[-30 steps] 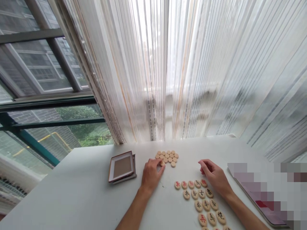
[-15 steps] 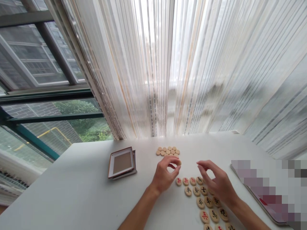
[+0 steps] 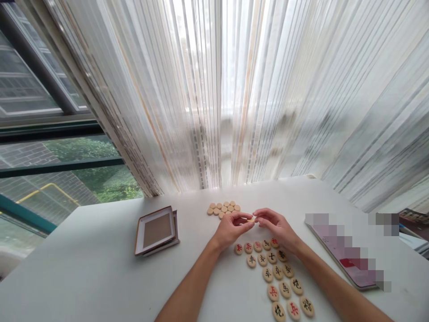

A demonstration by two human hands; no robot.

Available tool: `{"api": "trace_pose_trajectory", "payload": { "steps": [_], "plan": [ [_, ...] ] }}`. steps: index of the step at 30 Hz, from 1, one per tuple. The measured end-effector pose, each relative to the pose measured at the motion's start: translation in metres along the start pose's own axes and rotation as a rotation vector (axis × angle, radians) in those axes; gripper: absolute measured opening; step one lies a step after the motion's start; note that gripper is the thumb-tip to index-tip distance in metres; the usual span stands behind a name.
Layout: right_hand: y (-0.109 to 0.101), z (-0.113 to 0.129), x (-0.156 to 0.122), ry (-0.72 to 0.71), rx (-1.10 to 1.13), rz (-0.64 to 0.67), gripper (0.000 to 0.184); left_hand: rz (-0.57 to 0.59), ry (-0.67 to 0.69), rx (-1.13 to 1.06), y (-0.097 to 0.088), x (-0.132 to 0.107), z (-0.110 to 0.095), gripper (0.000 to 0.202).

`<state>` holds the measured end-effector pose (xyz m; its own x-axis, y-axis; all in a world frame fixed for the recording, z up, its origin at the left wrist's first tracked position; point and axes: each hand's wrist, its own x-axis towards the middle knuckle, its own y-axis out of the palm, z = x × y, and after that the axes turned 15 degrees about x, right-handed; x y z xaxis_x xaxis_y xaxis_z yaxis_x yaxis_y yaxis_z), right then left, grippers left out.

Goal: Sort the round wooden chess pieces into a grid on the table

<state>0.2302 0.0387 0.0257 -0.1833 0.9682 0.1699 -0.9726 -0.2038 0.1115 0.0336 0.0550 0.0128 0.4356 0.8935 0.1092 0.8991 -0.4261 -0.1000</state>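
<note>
My left hand is closed, pinching a small round wooden xiangqi piece between thumb and fingertips. From the other side, my right hand brings its thumb and fingers together at the same piece, over the table. Below the hands, rows of xiangqi pieces lie face up with red and black characters, among them a red-marked piece and a black-marked one. Behind my left hand lies a group of blank-side-up pieces.
An open shallow box, seemingly stacked on another box part, stands at the left of the white table. On the right lies a flat pinkish item, partly pixelated. A striped sheer curtain hangs behind the table's far edge.
My right hand has moved left and now meets my left hand at the piece; before, they were apart. The view has shifted right, and more of the face-up rows shows.
</note>
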Motion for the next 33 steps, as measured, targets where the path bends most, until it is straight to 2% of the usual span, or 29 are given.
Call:
{"api": "trace_pose_trajectory", "payload": {
  "steps": [5, 13, 18, 25, 33],
  "plan": [
    [0.005, -0.011, -0.005, -0.008, 0.042, -0.044, 0.023, -0.031, -0.042, -0.041, 0.003, -0.002, -0.007, 0.038],
    [-0.007, -0.011, -0.002, 0.064, 0.073, -0.06, 0.028, -0.068, -0.065, -0.021, 0.008, 0.0, 0.0, 0.043],
    [-0.013, -0.004, -0.003, 0.098, 0.006, 0.06, 0.032, -0.06, -0.057, -0.005, 0.006, 0.001, 0.0, 0.044],
    [-0.039, 0.016, -0.016, 0.211, -0.399, 0.267, 0.023, -0.081, -0.069, -0.023, 0.007, 0.002, 0.0, 0.041],
    [-0.048, 0.024, -0.019, 0.262, -0.443, 0.304, 0.017, -0.084, -0.056, 0.006, 0.007, 0.003, 0.003, 0.04]
  ]
}}
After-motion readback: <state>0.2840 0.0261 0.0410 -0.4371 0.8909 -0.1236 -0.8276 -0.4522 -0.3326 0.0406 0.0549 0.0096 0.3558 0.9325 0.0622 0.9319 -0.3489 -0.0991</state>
